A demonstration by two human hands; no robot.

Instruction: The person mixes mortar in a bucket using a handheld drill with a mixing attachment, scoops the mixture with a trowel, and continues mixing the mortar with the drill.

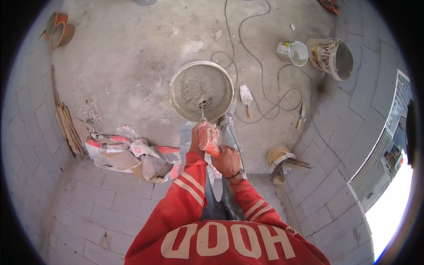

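Between my two hands is a red, mortar-smeared power drill [209, 138], its metal mixing shaft [202, 112] running down into grey wet mortar [196, 88]. The mortar lies in a round bucket [174, 95] standing on the floor just in front of my feet. My left hand [197, 139] is closed around the left side of the drill, near its front. At the drill's rear, my right hand [228, 161] wraps the handle, and a dark band circles that wrist. The paddle end is sunk in the mortar and mostly hidden.
A trowel [245, 96] lies right of the bucket, near a looping cable [265, 75]; a second trowel [302, 115] is farther right. Two buckets [327, 57] lie tipped at the right wall. Torn cement bags [132, 154] and wood strips [69, 128] are at left.
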